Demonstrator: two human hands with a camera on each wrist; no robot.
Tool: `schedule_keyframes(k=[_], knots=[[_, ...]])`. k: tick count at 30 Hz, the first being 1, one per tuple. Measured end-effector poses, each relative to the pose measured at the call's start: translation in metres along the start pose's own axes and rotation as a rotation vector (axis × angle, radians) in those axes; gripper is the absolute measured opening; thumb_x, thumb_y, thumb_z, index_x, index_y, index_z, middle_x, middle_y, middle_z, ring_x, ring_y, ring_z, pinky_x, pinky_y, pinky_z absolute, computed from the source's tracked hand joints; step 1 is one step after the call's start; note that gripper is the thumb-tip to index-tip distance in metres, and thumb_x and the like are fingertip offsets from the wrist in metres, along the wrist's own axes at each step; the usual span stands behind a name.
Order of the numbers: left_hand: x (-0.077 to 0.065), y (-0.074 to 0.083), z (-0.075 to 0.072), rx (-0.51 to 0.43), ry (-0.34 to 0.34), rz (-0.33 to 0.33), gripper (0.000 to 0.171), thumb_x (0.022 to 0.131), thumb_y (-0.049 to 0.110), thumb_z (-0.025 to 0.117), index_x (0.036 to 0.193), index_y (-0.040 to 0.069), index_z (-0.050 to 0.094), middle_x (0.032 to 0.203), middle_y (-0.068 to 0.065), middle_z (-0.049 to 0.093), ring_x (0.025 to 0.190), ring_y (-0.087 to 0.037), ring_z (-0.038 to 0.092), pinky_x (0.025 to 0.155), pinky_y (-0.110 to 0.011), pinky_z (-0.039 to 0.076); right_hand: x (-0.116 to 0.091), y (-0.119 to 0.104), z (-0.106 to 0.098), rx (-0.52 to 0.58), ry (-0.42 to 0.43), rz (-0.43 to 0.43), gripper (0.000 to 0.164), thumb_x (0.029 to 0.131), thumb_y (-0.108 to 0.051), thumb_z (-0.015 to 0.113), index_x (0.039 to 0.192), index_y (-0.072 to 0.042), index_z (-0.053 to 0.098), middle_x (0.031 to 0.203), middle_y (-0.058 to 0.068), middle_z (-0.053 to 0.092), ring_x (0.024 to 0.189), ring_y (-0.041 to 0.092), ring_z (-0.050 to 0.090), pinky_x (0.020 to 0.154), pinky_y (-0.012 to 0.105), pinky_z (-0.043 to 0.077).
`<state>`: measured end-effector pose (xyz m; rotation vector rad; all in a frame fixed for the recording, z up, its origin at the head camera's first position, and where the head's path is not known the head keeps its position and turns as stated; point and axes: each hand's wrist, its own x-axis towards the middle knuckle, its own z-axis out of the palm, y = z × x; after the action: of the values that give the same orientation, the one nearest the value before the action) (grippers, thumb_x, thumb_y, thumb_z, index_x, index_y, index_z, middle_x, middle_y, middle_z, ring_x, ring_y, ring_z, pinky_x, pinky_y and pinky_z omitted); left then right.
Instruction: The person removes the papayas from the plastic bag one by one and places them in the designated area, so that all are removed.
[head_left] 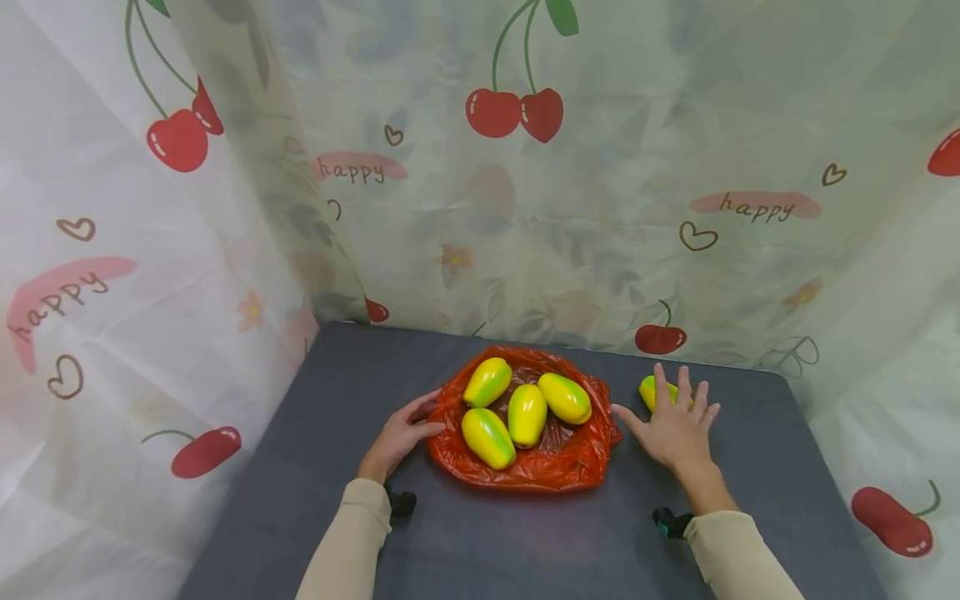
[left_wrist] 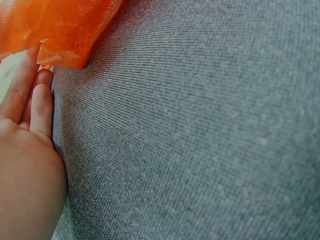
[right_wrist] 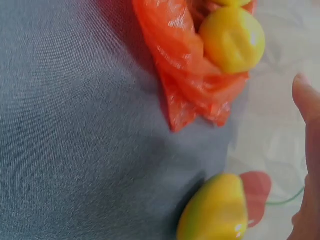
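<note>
A crinkly red plastic bag (head_left: 558, 468), rolled open at the top, lies on the dark grey table with several yellow-green mangoes (head_left: 527, 415) inside. At its left edge is my left hand (head_left: 400, 435), its fairly straight fingers touching the plastic; in the left wrist view, fingertips (left_wrist: 42, 100) reach up to the orange-red film. My right hand (head_left: 678, 429) is spread wide to the right of the bag, holding nothing. Beyond its fingers, partly covered by them in the head view, another mango (right_wrist: 215, 210) lies on the table outside the bag.
The grey table (head_left: 510, 550) has its back edge close to a hanging white curtain (head_left: 420, 242) printed with cherries and "happy". More of this curtain hangs at both sides. Dark wrist straps with small devices sit at both cuffs.
</note>
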<state>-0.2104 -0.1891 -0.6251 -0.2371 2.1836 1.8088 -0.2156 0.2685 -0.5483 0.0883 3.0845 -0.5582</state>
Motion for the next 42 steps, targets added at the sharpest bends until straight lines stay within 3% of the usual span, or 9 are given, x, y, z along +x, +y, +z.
schedule_keyframes(k=[15, 34, 42], knots=[[-0.004, 0.002, 0.000, 0.002, 0.005, -0.009, 0.066, 0.086, 0.037, 0.082, 0.145, 0.042, 0.054, 0.145, -0.001, 0.060, 0.133, -0.025, 0.056, 0.120, -0.052, 0.041, -0.009, -0.033, 0.002, -0.147, -0.002, -0.157, 0.113, 0.085, -0.084, 0.050, 0.166, -0.015, 0.009, 0.169, 0.029, 0.003, 0.152, 0.062, 0.001, 0.114, 0.083, 0.002], [-0.003, 0.005, 0.000, 0.017, 0.003, -0.006, 0.067, 0.084, 0.040, 0.083, 0.145, 0.042, 0.054, 0.144, 0.001, 0.061, 0.133, -0.024, 0.057, 0.119, -0.052, 0.042, -0.004, -0.073, 0.019, -0.109, -0.062, -0.295, 0.108, 0.084, -0.076, 0.063, 0.165, -0.020, 0.018, 0.170, 0.024, 0.007, 0.154, 0.056, 0.005, 0.118, 0.080, 0.006], [-0.002, 0.005, 0.000, 0.004, 0.000, -0.008, 0.067, 0.084, 0.039, 0.084, 0.145, 0.041, 0.055, 0.144, 0.000, 0.061, 0.134, -0.025, 0.055, 0.119, -0.051, 0.041, 0.004, -0.080, 0.032, -0.078, -0.135, -0.336, 0.107, 0.084, -0.066, 0.071, 0.165, -0.018, 0.019, 0.170, 0.023, 0.005, 0.153, 0.055, 0.008, 0.121, 0.075, 0.013]])
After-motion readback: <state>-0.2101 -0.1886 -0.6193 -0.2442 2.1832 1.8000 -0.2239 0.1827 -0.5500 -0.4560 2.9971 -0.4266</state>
